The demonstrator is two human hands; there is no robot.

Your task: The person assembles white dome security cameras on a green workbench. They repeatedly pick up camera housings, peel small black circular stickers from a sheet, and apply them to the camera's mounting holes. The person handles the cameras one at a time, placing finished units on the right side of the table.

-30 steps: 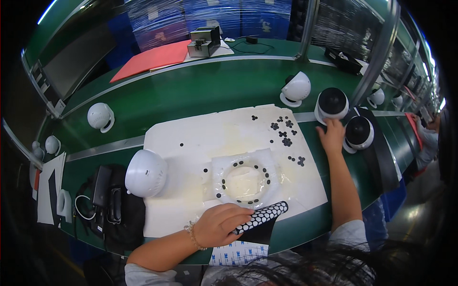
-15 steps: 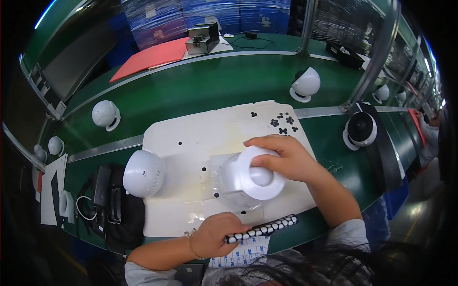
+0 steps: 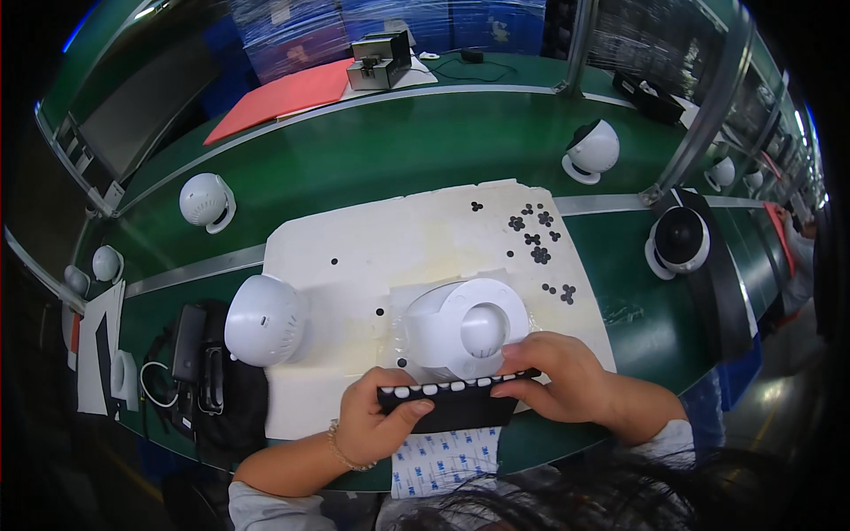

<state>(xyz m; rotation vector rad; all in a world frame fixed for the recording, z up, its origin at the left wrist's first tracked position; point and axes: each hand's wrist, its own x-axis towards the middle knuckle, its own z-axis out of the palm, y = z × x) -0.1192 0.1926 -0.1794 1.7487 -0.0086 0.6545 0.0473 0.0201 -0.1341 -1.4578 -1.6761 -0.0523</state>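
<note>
My left hand [image 3: 382, 416] and my right hand [image 3: 567, 379] pinch opposite ends of a black sheet of round pads [image 3: 460, 414]. A row of white dots shows along its upper edge. Right behind the sheet, a white rounded housing [image 3: 438, 323] lies on its side on the pale work board [image 3: 336, 380], its ring-shaped base and round recess facing up toward me. My right fingertips are close to the base's lower edge; whether they touch it I cannot tell. A patterned backing sheet [image 3: 445, 462] hangs below the black sheet at the table edge.
Another white housing [image 3: 266, 320] stands on the board's left. Small black pads [image 3: 540, 255] lie scattered at its far right. White devices sit on the green belt [image 3: 390, 150] beyond, and one with a black front [image 3: 680, 239] at right. A black bag [image 3: 235, 389] lies left.
My right hand has left the housing's top and moved down toward me, taking the right end of the pad sheet. The sheet has turned, its dotted face now mostly out of sight.
</note>
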